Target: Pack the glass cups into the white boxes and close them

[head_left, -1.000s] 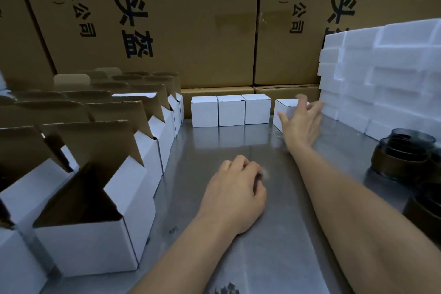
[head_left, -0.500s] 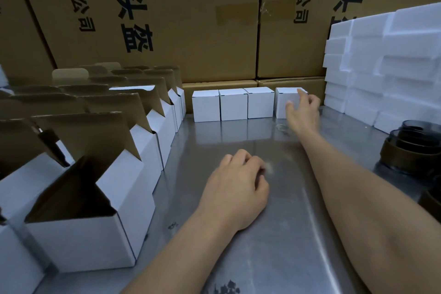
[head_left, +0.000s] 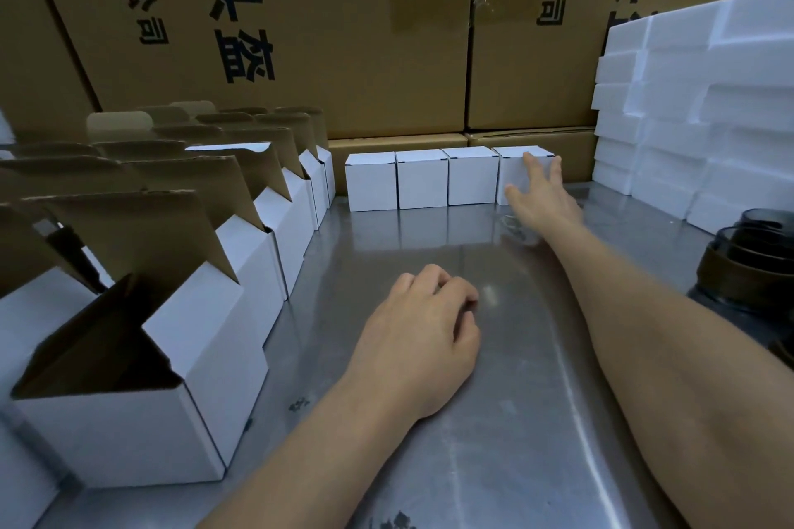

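On the metal bench the left hand rests with its fingers curled and holds nothing. The right hand reaches far forward, and its straight fingers touch the front of the closed white box at the right end of a row of four at the back. Open white boxes with raised brown flaps stand in a line on the left. White foam blocks are piled at the right, with dark glass cups near them. Big brown cartons stand behind.
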`<state>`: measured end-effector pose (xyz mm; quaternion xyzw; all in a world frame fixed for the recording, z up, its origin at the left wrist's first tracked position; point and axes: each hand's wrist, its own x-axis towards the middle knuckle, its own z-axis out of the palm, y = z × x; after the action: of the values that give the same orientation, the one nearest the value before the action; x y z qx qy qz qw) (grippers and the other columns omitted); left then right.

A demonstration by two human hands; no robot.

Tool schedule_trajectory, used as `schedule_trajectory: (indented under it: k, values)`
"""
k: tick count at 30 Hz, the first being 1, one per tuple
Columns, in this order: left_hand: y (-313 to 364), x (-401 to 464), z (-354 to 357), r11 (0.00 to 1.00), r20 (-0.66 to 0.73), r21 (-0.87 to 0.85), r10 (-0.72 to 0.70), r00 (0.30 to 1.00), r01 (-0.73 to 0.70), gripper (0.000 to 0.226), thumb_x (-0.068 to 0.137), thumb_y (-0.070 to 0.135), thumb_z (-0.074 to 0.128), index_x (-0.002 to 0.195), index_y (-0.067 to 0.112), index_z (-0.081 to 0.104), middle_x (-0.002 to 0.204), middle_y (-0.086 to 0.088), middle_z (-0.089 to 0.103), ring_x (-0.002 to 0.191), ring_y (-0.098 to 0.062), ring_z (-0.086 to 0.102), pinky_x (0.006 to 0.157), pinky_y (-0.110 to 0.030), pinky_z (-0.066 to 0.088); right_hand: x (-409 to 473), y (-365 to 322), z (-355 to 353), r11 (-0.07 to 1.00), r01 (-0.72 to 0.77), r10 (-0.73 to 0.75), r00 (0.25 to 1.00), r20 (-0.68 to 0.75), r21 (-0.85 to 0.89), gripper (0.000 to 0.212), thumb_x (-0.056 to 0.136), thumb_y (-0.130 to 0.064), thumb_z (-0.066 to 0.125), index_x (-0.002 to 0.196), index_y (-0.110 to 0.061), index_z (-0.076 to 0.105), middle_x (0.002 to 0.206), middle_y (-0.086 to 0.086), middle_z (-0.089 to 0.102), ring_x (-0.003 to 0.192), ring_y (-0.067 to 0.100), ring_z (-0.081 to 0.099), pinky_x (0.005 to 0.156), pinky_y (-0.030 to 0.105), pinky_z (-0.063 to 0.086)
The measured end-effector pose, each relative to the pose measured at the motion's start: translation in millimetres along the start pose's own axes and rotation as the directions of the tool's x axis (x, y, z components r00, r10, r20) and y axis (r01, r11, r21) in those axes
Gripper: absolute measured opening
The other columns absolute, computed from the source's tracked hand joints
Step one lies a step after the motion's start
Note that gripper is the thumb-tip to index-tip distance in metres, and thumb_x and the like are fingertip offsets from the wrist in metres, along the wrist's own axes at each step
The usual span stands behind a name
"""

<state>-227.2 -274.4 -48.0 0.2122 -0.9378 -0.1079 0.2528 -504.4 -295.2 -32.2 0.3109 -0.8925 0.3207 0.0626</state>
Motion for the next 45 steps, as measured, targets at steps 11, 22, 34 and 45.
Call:
schedule_trajectory:
  k: [11, 22, 34, 45]
  values:
    - [-1, 1, 1, 1.0, 0.017, -0.007, 0.0, 1.0, 0.0, 0.025, 0.097, 0.032, 0.038, 0.118, 0.031, 0.052, 0.118, 0.015, 0.044, 0.108, -0.009, 0.036, 0.081, -0.023, 0.038, 6, 1, 8, 0.996, 0.011, -0.022, 0.991, 0.13, 0.084, 0.069, 0.1, -0.03, 0.043, 0.153, -0.011, 0.003, 0.159, 0.005, -0.018, 0.136, 0.038, 0.033, 0.106, 0.042, 0.032]
    - [-4, 3, 2, 1.0, 0.007, -0.011, -0.025, 1.0, 0.025, 0.024, 0.093, 0.035, 0.044, 0.114, 0.03, 0.055, 0.113, 0.015, 0.046, 0.104, -0.009, 0.039, 0.075, -0.023, 0.034, -38, -12, 0, 0.997, -0.054, 0.054, 0.999, -0.002, -0.055, 0.042, 0.1, -0.024, 0.035, 0.135, -0.002, 0.038, 0.142, 0.019, 0.038, 0.123, 0.038, 0.044, 0.093, 0.041, 0.039]
    - [28, -43, -25, 0.966, -0.081, 0.221, -0.122, 0.989, 0.138, 0.022, 0.096, 0.022, 0.036, 0.102, 0.019, 0.057, 0.106, 0.002, 0.053, 0.097, -0.019, 0.052, 0.065, -0.031, 0.04, -149, -21, -72, 0.784, -0.109, 0.144, 0.99, 0.007, -0.611, 0.053, 0.093, -0.029, 0.041, 0.142, -0.009, 0.036, 0.151, 0.017, 0.026, 0.142, 0.033, 0.018, 0.115, 0.049, 0.012]
    - [52, -100, -42, 0.967, -0.096, 0.211, -0.128, 0.987, 0.146, 0.023, 0.098, 0.022, 0.032, 0.103, 0.019, 0.055, 0.105, 0.004, 0.05, 0.094, -0.015, 0.05, 0.063, -0.026, 0.036, -173, -22, -131, 0.788, -0.184, 0.237, 0.971, 0.015, -0.587, 0.045, 0.092, -0.015, 0.048, 0.136, -0.007, 0.04, 0.133, 0.017, 0.051, 0.123, 0.032, 0.048, 0.103, 0.039, 0.034]
